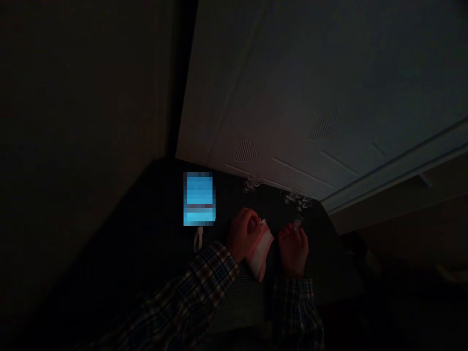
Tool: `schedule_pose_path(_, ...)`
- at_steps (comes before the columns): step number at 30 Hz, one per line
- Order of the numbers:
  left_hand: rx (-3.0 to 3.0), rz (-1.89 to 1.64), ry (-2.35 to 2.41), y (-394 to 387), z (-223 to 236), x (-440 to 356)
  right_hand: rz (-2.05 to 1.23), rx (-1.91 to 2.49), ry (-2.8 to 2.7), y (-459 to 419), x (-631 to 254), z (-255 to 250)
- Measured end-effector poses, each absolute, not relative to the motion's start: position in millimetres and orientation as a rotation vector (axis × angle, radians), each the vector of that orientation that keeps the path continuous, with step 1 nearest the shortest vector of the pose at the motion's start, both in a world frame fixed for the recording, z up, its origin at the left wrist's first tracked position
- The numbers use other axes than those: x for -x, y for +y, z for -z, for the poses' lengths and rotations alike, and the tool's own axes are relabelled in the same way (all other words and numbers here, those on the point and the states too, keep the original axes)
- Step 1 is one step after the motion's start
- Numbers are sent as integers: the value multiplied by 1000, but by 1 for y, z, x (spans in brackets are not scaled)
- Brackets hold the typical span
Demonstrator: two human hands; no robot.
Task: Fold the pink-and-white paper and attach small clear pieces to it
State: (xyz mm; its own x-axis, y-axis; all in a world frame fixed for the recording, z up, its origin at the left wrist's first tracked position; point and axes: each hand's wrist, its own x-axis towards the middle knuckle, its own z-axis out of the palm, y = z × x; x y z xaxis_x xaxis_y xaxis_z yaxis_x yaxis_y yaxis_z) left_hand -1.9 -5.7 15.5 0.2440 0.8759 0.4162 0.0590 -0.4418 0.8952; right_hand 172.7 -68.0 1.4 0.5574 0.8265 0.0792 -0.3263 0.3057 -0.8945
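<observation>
The scene is very dark. My left hand [244, 234] is closed on the upper edge of a small pink-and-white bag-like item [261, 251], which hangs down beside the palm; its material is hard to make out. To its right, my right hand [293, 247] pinches a small pale, shiny piece [299, 222] at the fingertips. Just beyond that hand lies a heap of small shiny pieces [299, 200]. Another little heap of similar pieces [252, 183] sits further left, beyond my left hand. Both heaps are too dim to identify exactly.
A glowing, blurred screen [199, 199] stands on the dark tabletop [164, 243] at left, with a pale loop [198, 240] below it. A white panel with heart reliefs [292, 97] rises along the table's back edge. Darkness hides the right side.
</observation>
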Motion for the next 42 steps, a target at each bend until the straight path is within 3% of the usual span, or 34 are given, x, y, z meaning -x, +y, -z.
schedule_pose_path(14, -1689, -1223, 805, -7, -12, 1, -479, 1575, -991, -58, -159, -11)
schedule_pose_path(21, -1709, -1211, 804, -7, -11, 0, -32, 1740, -1134, -57, -164, 1)
schedule_pose_path(33, -1692, -1199, 799, -8, -13, 1, -66, 1928, -1085, -60, -172, 9)
schedule_pose_path(42, -1705, -1199, 823, -7, -12, 1, 137, 2250, -1081, -48, -202, 4)
